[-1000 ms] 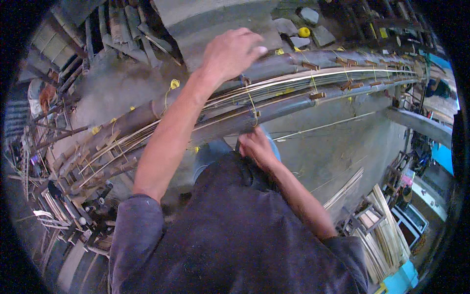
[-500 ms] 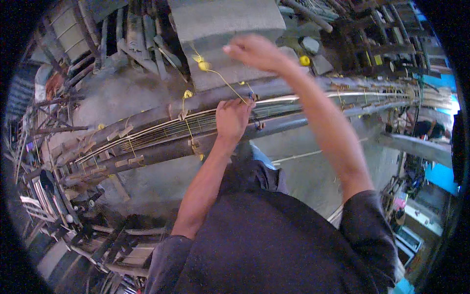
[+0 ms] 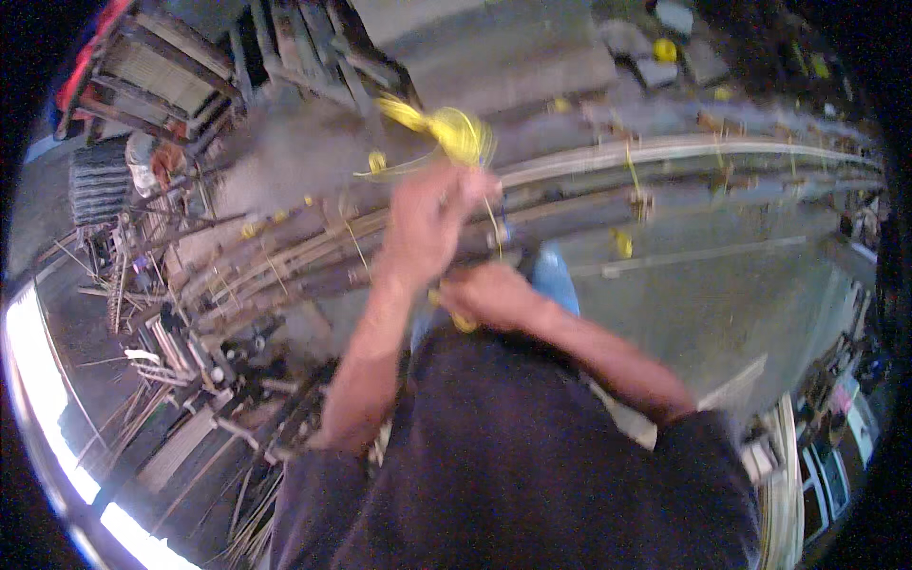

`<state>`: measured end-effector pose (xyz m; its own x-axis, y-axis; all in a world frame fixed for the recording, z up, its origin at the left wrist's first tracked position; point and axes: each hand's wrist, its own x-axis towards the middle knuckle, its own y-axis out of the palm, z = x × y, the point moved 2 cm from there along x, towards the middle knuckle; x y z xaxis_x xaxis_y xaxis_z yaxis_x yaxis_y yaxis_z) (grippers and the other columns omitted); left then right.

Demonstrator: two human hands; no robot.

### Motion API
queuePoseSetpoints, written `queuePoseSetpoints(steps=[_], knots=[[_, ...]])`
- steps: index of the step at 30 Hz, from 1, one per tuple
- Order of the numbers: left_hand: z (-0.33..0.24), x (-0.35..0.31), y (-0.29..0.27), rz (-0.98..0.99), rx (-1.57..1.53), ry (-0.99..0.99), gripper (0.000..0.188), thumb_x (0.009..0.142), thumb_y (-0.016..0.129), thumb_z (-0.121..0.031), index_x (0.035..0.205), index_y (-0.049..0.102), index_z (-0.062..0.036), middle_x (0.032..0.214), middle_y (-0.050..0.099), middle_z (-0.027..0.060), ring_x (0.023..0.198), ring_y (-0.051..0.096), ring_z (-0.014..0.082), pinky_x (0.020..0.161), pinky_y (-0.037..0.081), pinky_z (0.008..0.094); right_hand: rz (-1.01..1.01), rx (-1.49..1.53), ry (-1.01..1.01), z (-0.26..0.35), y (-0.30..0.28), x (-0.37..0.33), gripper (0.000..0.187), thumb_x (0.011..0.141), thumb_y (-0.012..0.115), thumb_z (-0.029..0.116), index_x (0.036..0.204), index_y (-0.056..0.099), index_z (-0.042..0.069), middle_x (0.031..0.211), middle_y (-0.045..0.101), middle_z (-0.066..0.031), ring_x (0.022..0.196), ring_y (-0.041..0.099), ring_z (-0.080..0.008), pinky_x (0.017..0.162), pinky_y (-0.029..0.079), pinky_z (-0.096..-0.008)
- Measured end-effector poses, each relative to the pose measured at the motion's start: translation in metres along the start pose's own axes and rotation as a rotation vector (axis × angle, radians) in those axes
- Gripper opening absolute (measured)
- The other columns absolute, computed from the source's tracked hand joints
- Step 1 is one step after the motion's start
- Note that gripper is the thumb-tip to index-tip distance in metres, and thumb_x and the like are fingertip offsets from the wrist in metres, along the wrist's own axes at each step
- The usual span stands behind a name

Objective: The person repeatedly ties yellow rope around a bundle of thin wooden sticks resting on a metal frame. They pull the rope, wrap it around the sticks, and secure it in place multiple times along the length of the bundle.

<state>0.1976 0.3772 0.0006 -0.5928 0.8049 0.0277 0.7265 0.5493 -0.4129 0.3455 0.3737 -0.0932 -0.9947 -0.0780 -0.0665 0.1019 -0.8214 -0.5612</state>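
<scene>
My left hand (image 3: 418, 223) is over the far side of a long frame of dark poles (image 3: 560, 195) with pale strips (image 3: 684, 147) running lengthwise between them. Its fingers are curled in a grip on yellow twine, and the loose yellow bundle (image 3: 461, 136) spreads just beyond the fingertips, blurred. Nearer my body, my right hand (image 3: 494, 296) is closed beside the near pole; its fingers are partly hidden and blurred. A bit of yellow twine (image 3: 463, 321) shows under it. One thin cord (image 3: 495, 223) runs across the frame between the two hands.
Several yellow ties (image 3: 635, 171) cross the frame along its length. A yellow roll (image 3: 664, 49) lies among stones at the far right. Slatted wooden furniture (image 3: 171, 62) stands at the far left, and wood pieces (image 3: 176, 361) crowd the near left.
My right hand has come down from beyond the far pole to the near side. My left hand has shifted slightly left, and the yellow bundle is now at it. The view has turned.
</scene>
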Motion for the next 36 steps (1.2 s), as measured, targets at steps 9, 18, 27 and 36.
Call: queuePoseSetpoints(steps=[9,18,27,36], knots=[[0.108,0.117,-0.019,0.278,0.104,-0.257,0.042,0.096,0.047,-0.041,0.095,0.065,-0.0035,0.076,0.065,0.0102,0.075,0.064,0.0237,0.071,0.049,0.0368,-0.165,0.210,0.112,0.023,-0.027,0.005,0.027,0.089,0.052,0.017,0.113,0.057,0.006,0.078,0.063,-0.0121,0.065,0.064,-0.0257,0.058,0.052,-0.0383],[0.101,-0.006,-0.197,0.072,0.205,0.004,0.033,0.094,0.053,-0.035,0.105,0.066,-0.0054,0.100,0.068,0.0139,0.092,0.064,0.0317,0.082,0.048,0.0381,-0.641,1.205,0.971,0.081,0.021,0.047,0.013,0.096,0.049,0.019,0.086,0.046,0.013,0.062,0.033,0.0055,0.047,0.029,-0.0070,0.042,0.025,-0.0241],[0.091,-0.097,-0.191,0.088,0.297,-0.062,0.026,0.093,0.056,-0.023,0.112,0.063,-0.0079,0.111,0.066,0.0150,0.103,0.062,0.0325,0.090,0.048,0.0414,-0.415,0.922,0.970,0.079,0.111,0.052,0.016,0.095,0.056,0.020,0.099,0.064,0.006,0.072,0.054,0.0001,0.067,0.049,-0.0116,0.054,0.038,-0.0257],[0.132,-0.122,-0.123,-0.275,0.205,0.105,0.022,0.091,0.057,-0.024,0.103,0.064,-0.0069,0.096,0.066,0.0139,0.094,0.062,0.0325,0.083,0.047,0.0434,0.195,-0.590,-0.334,0.240,-0.029,0.208,0.017,0.076,0.063,0.011,0.091,0.068,0.007,0.086,0.065,-0.0134,0.083,0.067,-0.0321,0.069,0.056,-0.0438]])
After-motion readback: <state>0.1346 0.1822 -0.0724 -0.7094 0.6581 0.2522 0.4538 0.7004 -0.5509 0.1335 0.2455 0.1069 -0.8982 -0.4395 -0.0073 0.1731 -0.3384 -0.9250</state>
